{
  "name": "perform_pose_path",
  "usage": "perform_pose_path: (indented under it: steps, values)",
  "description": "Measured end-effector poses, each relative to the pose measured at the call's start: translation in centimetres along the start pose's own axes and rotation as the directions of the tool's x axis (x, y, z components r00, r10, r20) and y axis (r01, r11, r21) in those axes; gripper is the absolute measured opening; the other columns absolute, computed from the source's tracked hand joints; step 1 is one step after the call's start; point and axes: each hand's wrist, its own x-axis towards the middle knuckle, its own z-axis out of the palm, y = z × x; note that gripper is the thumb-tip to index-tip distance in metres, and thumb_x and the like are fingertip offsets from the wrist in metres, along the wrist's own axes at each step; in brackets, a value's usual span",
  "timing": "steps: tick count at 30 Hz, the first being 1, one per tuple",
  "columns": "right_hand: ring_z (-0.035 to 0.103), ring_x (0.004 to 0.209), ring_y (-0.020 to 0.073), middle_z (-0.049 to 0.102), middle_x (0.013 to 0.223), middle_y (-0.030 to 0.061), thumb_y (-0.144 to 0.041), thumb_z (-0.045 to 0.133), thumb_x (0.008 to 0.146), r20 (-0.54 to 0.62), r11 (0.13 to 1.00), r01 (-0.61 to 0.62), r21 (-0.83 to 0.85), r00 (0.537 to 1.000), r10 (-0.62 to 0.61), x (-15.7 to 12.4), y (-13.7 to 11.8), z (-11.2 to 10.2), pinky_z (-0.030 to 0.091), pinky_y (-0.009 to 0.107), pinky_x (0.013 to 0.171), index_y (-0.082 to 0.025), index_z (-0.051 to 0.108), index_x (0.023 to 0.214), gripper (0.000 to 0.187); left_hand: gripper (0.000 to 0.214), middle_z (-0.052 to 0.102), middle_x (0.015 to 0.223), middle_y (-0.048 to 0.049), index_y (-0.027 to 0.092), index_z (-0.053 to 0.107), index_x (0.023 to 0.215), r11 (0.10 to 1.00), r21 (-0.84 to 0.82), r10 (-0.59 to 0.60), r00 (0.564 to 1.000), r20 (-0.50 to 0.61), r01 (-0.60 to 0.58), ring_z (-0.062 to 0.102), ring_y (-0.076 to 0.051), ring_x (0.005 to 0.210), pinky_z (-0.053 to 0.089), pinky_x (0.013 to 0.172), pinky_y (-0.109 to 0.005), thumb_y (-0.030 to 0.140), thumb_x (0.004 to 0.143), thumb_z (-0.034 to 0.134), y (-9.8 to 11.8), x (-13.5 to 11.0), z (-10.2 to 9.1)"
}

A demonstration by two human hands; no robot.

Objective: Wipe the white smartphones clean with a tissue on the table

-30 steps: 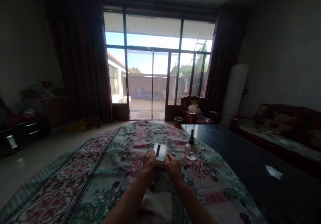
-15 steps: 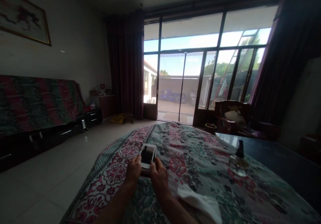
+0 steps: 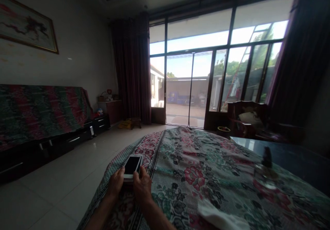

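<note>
I hold a white phone (image 3: 132, 166) with a dark screen in both hands, low and left of centre. My left hand (image 3: 116, 183) grips its left edge, and my right hand (image 3: 142, 186) grips its right edge with fingers curled. The phone hovers over the left border of a floral cloth (image 3: 201, 175) that covers a table or bed in front of me. A folded white cloth (image 3: 219, 218) lies on the floral cloth to the right of my right forearm.
A small glass bottle with a dark top (image 3: 266, 168) stands at the right, beside a dark glossy table (image 3: 296, 161). A covered sofa (image 3: 38, 115) lines the left wall. Glass doors (image 3: 189, 89) and a wooden chair (image 3: 247, 118) stand ahead, and pale floor tiles (image 3: 64, 185) spread at left.
My view swung left, so the bottle and dark table slid right and the covered sofa came into sight. Both hands kept hold of the phone, which turned screen up, now over the cloth's left border.
</note>
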Motion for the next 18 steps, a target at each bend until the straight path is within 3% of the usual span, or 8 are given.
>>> perform_pose_path:
  steps: [4,10,14,18]
  values:
    - [0.068,0.087,0.0236,0.072,0.095,0.0096,-0.028,0.05,0.084,-0.006,0.998,0.062,-0.001,0.998,-0.062,-0.1,1.1,0.3,0.049,0.028,0.076,-0.016,0.067,0.108,0.032,0.038,0.077,0.089,-0.0106,0.017,0.072,0.079,0.999,0.02,-0.029,0.996,0.09,0.027,0.071,-0.026,0.093,0.055,0.081,-0.031,0.034,0.088,0.039,-0.9,0.4,0.4]
    - [0.067,0.088,0.024,0.07,0.096,0.0102,-0.026,0.055,0.081,0.004,0.988,0.145,-0.061,0.989,-0.145,-0.7,1.7,-0.1,0.05,0.032,0.081,-0.018,0.065,0.109,0.03,0.044,0.072,0.113,-0.0127,0.015,0.071,0.098,0.995,0.088,-0.054,0.994,0.093,0.046,0.064,-0.027,0.112,0.049,0.095,-0.032,0.039,0.089,0.036,-1.5,-0.1,0.7]
    - [0.064,0.096,0.026,0.068,0.102,0.0115,-0.024,0.059,0.075,0.026,0.976,0.207,-0.069,0.978,-0.206,-0.9,1.9,-0.4,0.05,0.034,0.086,-0.015,0.062,0.113,0.039,0.047,0.072,0.113,-0.0143,0.014,0.071,0.102,0.989,0.145,-0.046,0.997,0.058,0.038,0.064,-0.028,0.111,0.051,0.091,-0.033,0.041,0.09,0.035,-1.4,-0.4,0.6]
    - [0.06,0.109,0.0302,0.064,0.115,0.0138,-0.018,0.062,0.065,0.061,0.953,0.291,-0.081,0.956,-0.287,-1.0,3.1,-0.1,0.048,0.04,0.094,-0.014,0.056,0.122,0.058,0.045,0.076,0.097,-0.0124,0.017,0.073,0.094,0.98,0.199,-0.008,1.0,-0.01,0.009,0.071,-0.028,0.093,0.054,0.077,-0.031,0.042,0.089,0.036,-1.0,-0.7,0.6]
